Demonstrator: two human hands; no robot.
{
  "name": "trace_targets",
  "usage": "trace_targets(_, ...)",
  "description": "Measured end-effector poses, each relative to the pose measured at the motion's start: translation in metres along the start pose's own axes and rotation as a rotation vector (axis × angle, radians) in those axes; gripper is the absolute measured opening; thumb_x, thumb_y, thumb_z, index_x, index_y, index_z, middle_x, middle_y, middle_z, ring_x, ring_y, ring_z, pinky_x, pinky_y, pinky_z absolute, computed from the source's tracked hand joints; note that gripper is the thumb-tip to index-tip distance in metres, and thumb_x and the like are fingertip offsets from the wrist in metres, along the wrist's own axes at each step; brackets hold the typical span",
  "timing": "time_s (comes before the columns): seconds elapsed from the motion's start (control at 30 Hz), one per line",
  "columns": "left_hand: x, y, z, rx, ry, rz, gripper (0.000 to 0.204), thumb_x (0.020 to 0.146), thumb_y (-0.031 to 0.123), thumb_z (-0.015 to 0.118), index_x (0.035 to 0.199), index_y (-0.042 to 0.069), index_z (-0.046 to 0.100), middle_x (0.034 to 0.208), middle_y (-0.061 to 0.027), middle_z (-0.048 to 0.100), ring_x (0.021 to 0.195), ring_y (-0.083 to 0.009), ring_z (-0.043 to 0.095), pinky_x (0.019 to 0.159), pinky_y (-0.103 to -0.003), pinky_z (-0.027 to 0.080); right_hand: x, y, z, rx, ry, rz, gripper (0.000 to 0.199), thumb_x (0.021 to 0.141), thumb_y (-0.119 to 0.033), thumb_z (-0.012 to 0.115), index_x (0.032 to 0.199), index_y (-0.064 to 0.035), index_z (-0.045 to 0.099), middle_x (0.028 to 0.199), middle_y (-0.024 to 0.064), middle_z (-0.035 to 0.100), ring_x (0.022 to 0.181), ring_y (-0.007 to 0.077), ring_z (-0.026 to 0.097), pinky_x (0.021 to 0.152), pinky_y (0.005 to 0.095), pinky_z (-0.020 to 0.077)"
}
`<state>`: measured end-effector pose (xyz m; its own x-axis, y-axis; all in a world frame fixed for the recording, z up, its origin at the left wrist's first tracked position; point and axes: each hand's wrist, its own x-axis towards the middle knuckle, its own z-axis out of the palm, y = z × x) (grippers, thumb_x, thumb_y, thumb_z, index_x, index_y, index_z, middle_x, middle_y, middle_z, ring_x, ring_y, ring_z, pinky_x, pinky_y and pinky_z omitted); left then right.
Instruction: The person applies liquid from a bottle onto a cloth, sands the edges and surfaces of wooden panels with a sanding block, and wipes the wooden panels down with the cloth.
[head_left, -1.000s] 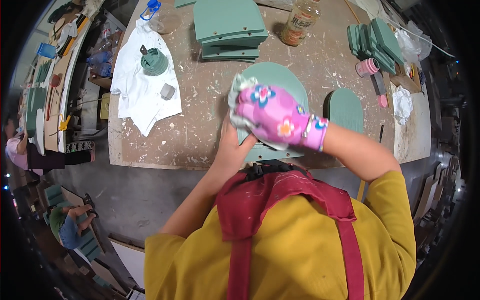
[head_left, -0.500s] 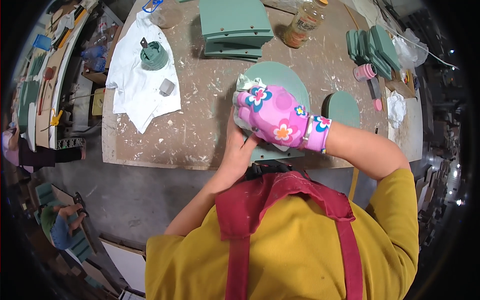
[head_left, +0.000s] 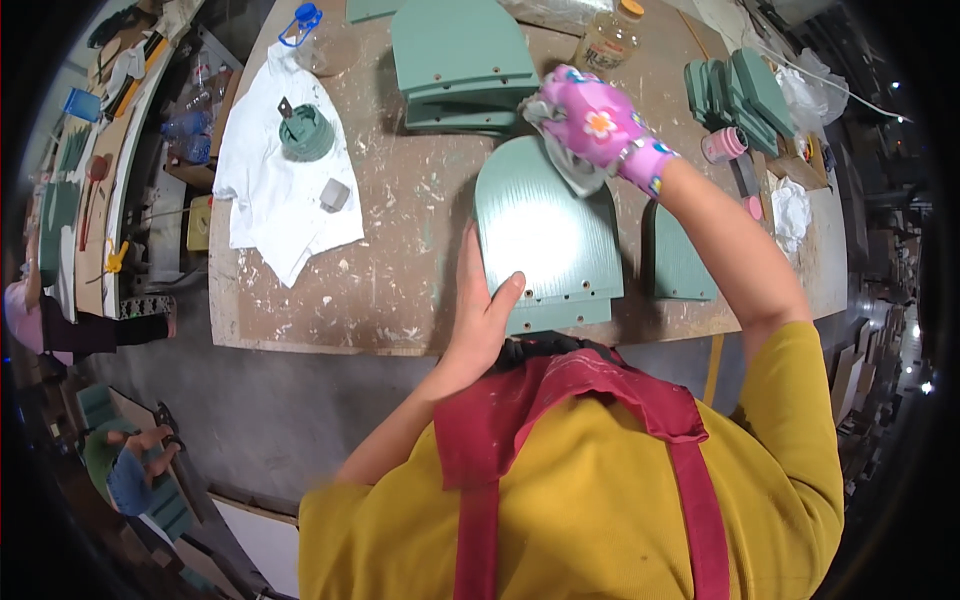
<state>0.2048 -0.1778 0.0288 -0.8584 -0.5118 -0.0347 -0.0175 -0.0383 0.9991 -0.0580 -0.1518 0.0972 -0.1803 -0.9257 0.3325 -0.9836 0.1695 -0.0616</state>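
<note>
A green panel with a rounded far end [head_left: 548,225] lies before me, its straight near edge dotted with small holes. My bare left hand [head_left: 482,312] grips its left edge, thumb on top and fingers down the side. Another green piece shows beneath its near edge. My right hand [head_left: 600,122], in a pink flowered glove, is closed on a whitish cloth [head_left: 575,172] at the panel's far right edge. The cloth hangs onto the panel's surface. Beyond the panel stands a stack of similar green panels [head_left: 462,45], close to the gloved fingers.
On the left, a white cloth [head_left: 255,200] bears a green-smeared cup [head_left: 306,134] and a grey block [head_left: 335,195]. A bottle [head_left: 612,40] stands at the back. Right of me are another green panel [head_left: 685,255], a pink jar [head_left: 724,146] and upright green pieces [head_left: 762,95].
My gloved right hand has moved with the cloth from the panel's left side to its far right edge, uncovering the surface. My left hand still holds the left edge.
</note>
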Motion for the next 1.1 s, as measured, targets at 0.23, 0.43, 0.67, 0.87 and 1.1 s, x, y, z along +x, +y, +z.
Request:
trace_targets(0.23,-0.005,-0.003,-0.001,-0.012,0.034,-0.035,0.07,0.09,0.016,0.053,0.145,-0.006,0.015,0.149,-0.0232,0.021,0.139,-0.0343,0.021,0.114,-0.04,0.015,-0.009,-0.076,-0.002,0.427,-0.128,-0.196,0.012,0.081,-0.018,0.058,0.079,-0.0064,0.058,0.082,0.0143,0.056,0.081,0.0314,0.06,0.072,0.0414,0.0507)
trace_targets(0.43,-0.003,-0.008,0.0,0.146,0.023,0.005,0.075,0.091,0.014,0.053,0.148,-0.002,0.008,0.147,-0.0158,0.027,0.132,-0.0226,0.031,0.109,-0.033,0.025,-0.013,-0.084,-0.001,0.181,-0.147,-0.288,0.016,0.081,-0.02,0.062,0.094,-0.0113,0.06,0.09,0.0081,0.058,0.082,0.0228,0.063,0.064,0.0341,0.0532)
trace_targets(0.67,-0.005,-0.007,0.002,0.019,0.057,-0.052,0.071,0.092,0.019,0.052,0.145,-0.006,0.014,0.15,-0.0227,0.019,0.14,-0.0327,0.019,0.114,-0.039,0.014,0.002,-0.086,-0.003,0.115,-0.26,-0.19,0.018,0.074,-0.016,0.062,0.09,-0.0068,0.06,0.088,0.0116,0.058,0.085,0.0298,0.061,0.071,0.0379,0.0518)
trace_targets(0.87,-0.003,-0.005,0.002,-0.134,0.071,-0.099,0.073,0.091,0.02,0.054,0.146,-0.006,0.013,0.149,-0.0218,0.021,0.138,-0.0318,0.022,0.113,-0.039,0.017,0.016,-0.032,0.004,0.194,-0.134,-0.025,0.019,0.074,-0.017,0.065,0.089,-0.0069,0.06,0.084,0.0102,0.058,0.083,0.0274,0.061,0.069,0.0375,0.0513)
trace_targets(1.1,-0.006,-0.001,0.002,-0.053,0.052,-0.108,0.071,0.093,0.019,0.053,0.146,-0.005,0.012,0.148,-0.0211,0.023,0.137,-0.0305,0.024,0.113,-0.037,0.018,-0.015,-0.089,-0.003,0.318,-0.203,-0.242,0.033,0.079,-0.016,0.061,0.11,-0.0075,0.054,0.108,0.015,0.057,0.097,0.0302,0.059,0.088,0.0398,0.0488)
